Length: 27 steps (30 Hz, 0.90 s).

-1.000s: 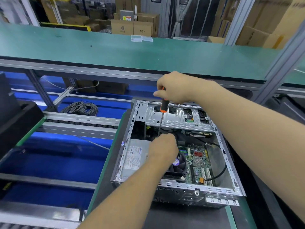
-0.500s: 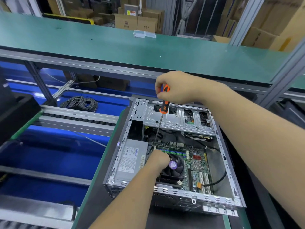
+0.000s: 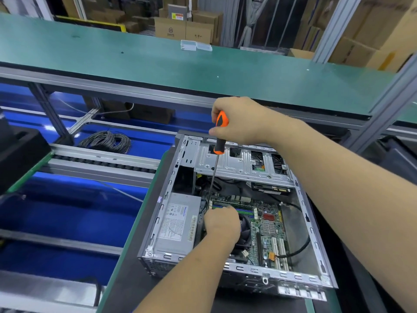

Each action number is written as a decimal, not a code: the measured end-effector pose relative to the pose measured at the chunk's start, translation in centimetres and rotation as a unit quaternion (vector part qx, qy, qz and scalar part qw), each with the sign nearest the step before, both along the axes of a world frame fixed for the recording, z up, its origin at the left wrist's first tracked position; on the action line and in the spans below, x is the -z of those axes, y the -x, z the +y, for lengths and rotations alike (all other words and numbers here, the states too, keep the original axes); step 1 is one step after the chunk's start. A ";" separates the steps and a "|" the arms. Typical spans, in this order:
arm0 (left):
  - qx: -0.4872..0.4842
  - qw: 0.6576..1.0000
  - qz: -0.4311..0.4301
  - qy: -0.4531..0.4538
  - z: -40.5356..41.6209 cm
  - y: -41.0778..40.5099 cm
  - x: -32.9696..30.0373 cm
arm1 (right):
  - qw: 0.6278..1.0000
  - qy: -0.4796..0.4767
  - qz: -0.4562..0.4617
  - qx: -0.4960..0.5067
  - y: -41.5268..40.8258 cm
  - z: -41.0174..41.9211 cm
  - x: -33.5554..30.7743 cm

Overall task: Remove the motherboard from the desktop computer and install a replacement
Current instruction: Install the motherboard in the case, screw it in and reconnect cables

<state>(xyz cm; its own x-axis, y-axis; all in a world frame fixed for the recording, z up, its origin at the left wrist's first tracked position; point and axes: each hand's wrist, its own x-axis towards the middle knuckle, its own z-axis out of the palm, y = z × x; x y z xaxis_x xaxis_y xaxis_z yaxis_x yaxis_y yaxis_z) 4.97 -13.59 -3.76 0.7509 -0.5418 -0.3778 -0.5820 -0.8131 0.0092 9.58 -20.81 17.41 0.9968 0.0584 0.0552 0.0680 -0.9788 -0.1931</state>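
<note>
The open grey sheet-metal desktop computer case (image 3: pixel 237 222) lies on its side on a dark mat at the near edge of the green-edged workbench (image 3: pixel 126 251). The green printed-circuit motherboard (image 3: pixel 268 229) sits flat on the case floor, between the grey boxed power supply (image 3: pixel 178 222) on the left and a looping black cable (image 3: pixel 302 245) on the right. The right hand (image 3: pixel 239 120) is wrapped around the orange-and-black handle of a long-shafted screwdriver (image 3: pixel 217 152), held nearly upright above the perforated metal drive bracket (image 3: pixel 239 163); the shaft runs down into the case, its tip hidden beside the left hand. The left hand (image 3: pixel 222 222) is inside the case over the black cooler fan (image 3: pixel 246 231), fingers curled near the shaft tip; whether it grips anything cannot be determined.
</note>
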 end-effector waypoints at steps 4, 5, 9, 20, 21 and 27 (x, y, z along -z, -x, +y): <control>0.012 0.989 -0.037 0.142 0.2 1.6 -1.0 | 0.999 0.049 0.016 0.011 -0.4 -0.2 -0.4; 0.005 0.976 -0.002 0.218 0.1 2.3 -1.8 | 0.999 0.041 0.031 -0.012 -0.5 -0.4 -0.6; -0.226 0.746 0.411 0.473 -0.4 4.3 -3.7 | 0.997 0.039 0.063 -0.008 -0.3 -0.2 -1.3; -0.538 0.229 0.556 0.590 0.5 3.6 -2.4 | 0.998 0.046 0.031 -0.021 0.5 0.0 -0.6; -0.537 0.216 0.559 0.593 0.7 3.5 -2.3 | 0.999 0.021 0.032 -0.032 0.6 0.0 -0.5; -0.522 0.178 0.573 0.606 1.2 3.5 -1.8 | 1.000 -0.007 0.005 -0.003 0.7 0.1 0.0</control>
